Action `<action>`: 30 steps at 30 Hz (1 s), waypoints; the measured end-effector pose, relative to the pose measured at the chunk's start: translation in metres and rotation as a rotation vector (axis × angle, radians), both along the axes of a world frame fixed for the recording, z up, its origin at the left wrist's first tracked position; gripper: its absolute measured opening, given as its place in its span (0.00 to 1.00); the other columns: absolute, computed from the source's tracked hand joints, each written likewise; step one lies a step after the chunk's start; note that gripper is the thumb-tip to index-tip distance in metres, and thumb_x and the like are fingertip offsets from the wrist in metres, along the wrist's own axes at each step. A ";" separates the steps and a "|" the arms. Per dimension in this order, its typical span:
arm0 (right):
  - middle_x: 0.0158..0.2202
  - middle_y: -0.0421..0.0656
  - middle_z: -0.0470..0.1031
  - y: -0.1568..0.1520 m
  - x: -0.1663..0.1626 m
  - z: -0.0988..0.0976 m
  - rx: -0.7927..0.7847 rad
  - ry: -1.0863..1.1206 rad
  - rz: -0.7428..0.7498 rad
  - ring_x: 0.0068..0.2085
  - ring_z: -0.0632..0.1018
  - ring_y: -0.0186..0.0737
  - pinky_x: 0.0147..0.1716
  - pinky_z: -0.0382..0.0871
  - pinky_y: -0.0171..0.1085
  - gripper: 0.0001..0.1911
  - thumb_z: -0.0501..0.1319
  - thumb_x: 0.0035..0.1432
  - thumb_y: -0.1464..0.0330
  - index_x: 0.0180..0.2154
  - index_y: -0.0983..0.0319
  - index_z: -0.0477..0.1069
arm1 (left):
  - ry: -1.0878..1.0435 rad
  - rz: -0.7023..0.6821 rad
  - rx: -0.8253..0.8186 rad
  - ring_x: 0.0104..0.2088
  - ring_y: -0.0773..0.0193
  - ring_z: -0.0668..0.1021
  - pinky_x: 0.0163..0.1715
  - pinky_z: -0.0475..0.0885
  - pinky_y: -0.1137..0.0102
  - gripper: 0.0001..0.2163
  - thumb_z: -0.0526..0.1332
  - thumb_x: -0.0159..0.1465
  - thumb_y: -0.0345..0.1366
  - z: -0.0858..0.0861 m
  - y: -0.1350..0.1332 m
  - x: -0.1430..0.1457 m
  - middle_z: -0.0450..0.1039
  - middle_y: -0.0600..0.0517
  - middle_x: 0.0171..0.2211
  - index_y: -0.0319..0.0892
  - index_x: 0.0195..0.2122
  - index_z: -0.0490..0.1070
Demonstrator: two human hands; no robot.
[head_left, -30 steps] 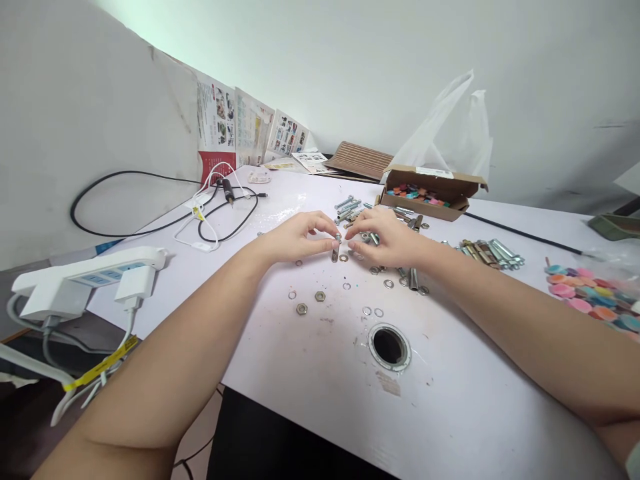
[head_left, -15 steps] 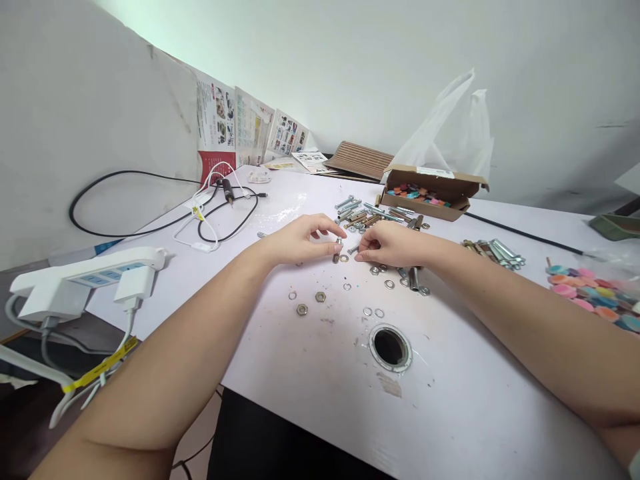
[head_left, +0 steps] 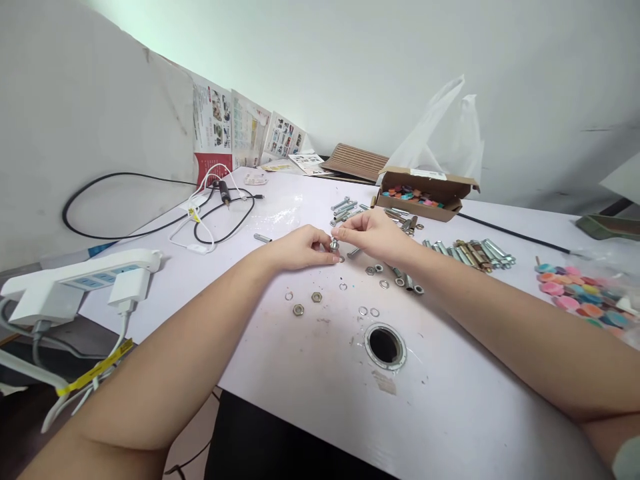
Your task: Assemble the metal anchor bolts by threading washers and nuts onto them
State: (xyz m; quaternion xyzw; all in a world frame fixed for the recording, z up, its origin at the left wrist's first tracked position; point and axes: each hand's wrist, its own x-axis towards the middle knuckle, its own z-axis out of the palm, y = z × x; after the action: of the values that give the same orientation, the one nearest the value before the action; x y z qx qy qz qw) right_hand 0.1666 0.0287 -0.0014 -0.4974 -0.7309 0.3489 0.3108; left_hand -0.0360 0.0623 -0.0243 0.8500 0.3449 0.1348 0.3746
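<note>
With my left hand [head_left: 311, 251] I have fingers closed around a small, silver, cylindrical metal bolt [head_left: 335, 245], upright, well in from the front edge of the white tabletop [head_left: 280, 360]; my right hand [head_left: 371, 233] pinches its top end. Two dull-gold, hexagonal metal nuts [head_left: 299, 310] lie nearer that edge.

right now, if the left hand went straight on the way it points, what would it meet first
Beyond the small metal fastener at its fingertips, the left hand would probably meet the right hand first, though depth is hard to judge from this view.
</note>
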 end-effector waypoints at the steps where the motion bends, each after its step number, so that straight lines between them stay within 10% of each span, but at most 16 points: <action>1: 0.16 0.34 0.52 0.000 0.000 -0.001 -0.002 0.000 -0.006 0.21 0.53 0.27 0.22 0.46 0.35 0.22 0.65 0.54 0.53 0.21 0.64 0.68 | -0.003 0.001 -0.003 0.25 0.70 0.65 0.26 0.61 0.71 0.20 0.64 0.58 0.52 0.000 0.001 0.000 0.68 0.54 0.25 0.39 0.40 0.78; 8: 0.15 0.34 0.50 0.003 0.024 0.016 0.036 -0.240 0.039 0.20 0.52 0.28 0.21 0.47 0.36 0.24 0.61 0.58 0.51 0.22 0.62 0.70 | -0.068 0.008 -0.107 0.33 0.65 0.76 0.36 0.70 0.67 0.20 0.67 0.55 0.52 -0.004 0.002 -0.002 0.78 0.49 0.34 0.41 0.40 0.80; 15: 0.25 0.42 0.75 -0.002 0.050 0.022 -0.056 -0.743 0.353 0.22 0.72 0.37 0.18 0.59 0.37 0.15 0.70 0.47 0.54 0.30 0.59 0.77 | -0.047 0.003 -0.067 0.41 0.61 0.78 0.41 0.72 0.66 0.21 0.67 0.55 0.53 -0.004 0.005 -0.002 0.79 0.47 0.40 0.41 0.40 0.80; 20: 0.28 0.41 0.78 -0.007 0.045 0.025 -0.111 -0.714 0.395 0.26 0.75 0.39 0.22 0.64 0.38 0.07 0.66 0.53 0.62 0.28 0.58 0.75 | -0.053 -0.007 -0.070 0.41 0.61 0.78 0.42 0.72 0.67 0.20 0.67 0.56 0.52 -0.004 0.005 -0.002 0.79 0.47 0.41 0.41 0.40 0.80; 30: 0.41 0.44 0.81 -0.002 0.016 0.028 0.447 -0.270 0.312 0.41 0.78 0.42 0.42 0.71 0.41 0.11 0.61 0.58 0.67 0.41 0.60 0.78 | -0.036 0.013 -0.019 0.39 0.61 0.78 0.42 0.71 0.66 0.20 0.67 0.55 0.53 -0.001 0.002 -0.002 0.78 0.49 0.39 0.41 0.38 0.79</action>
State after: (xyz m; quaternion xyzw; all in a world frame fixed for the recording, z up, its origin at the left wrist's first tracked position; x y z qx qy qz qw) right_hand 0.1828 0.0265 0.0262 -0.3401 -0.8920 0.1536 0.2551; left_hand -0.0384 0.0640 -0.0258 0.8415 0.3449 0.1493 0.3881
